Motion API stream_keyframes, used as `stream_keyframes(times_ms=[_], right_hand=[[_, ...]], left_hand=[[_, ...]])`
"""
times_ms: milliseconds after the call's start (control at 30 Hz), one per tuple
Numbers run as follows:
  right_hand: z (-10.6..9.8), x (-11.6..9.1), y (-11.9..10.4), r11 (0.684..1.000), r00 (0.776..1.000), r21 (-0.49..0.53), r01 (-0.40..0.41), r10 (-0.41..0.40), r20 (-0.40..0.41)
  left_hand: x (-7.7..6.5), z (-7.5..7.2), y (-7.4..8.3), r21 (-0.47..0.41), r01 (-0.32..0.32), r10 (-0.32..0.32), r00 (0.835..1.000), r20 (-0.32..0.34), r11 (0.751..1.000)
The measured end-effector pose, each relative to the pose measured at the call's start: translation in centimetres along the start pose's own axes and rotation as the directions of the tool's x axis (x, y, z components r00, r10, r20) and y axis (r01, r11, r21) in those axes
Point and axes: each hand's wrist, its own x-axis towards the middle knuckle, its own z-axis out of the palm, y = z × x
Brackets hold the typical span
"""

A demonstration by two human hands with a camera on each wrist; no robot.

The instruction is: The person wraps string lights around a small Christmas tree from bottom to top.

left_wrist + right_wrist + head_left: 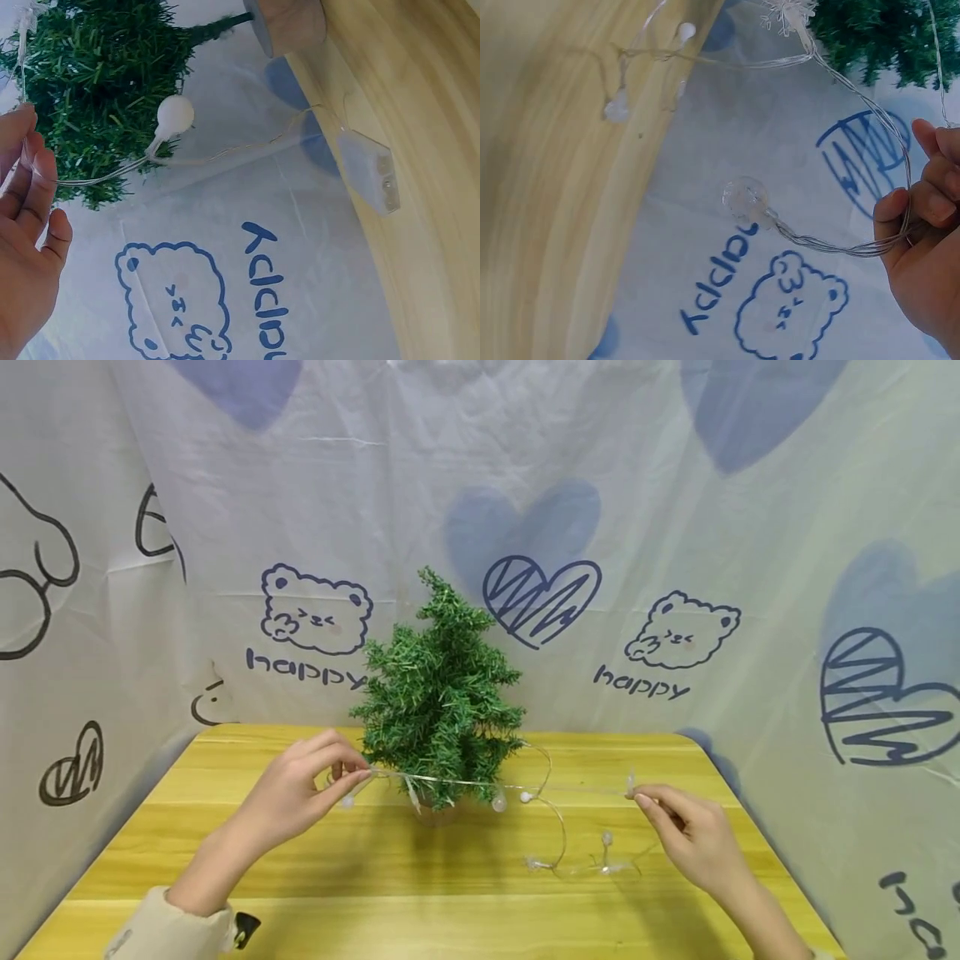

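A string of fairy lights is stretched between two hands, in front of a small green artificial Christmas tree. My left hand pinches the clear wire between thumb and fingertips, left of the tree. To the right, my right hand grips the other stretch of it. In the left wrist view, a white ball bulb hangs beside the branches. The right wrist view shows wire looped through the curled fingers, with a clear ball bulb and a snowflake-shaped light along it.
The tree stands by its round base on a wood-grain table. A translucent battery box lies at the table's left. Slack wire with bulbs trails right of the tree. A white printed curtain hangs behind.
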Motion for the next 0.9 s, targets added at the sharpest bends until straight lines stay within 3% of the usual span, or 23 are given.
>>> stream_keyframes(times_ms=[200,467,600,900], right_hand=[[0.2,-0.7,0.8,1.000,1.000,-0.008,-0.007,0.007,0.002],[-0.1,-1.2,1.6,1.000,1.000,0.021,-0.012,0.012,-0.006],[-0.1,-1.3,1.8,1.000,1.000,0.021,-0.012,0.012,-0.004],[0.2,-0.8,1.6,0.998,0.998,-0.041,-0.056,0.056,-0.008]], left_hand=[[-0.3,0.3,-0.2,-0.032,-0.006,0.007,1.000,0.023,0.999],[0.1,0.1,0.2,-0.178,-0.057,0.063,0.998,0.031,0.982],[0.4,0.1,0.2,-0.151,-0.050,0.056,0.998,0.036,0.987],[0.8,0.6,-0.5,0.006,-0.034,0.034,0.999,0.009,0.999]])
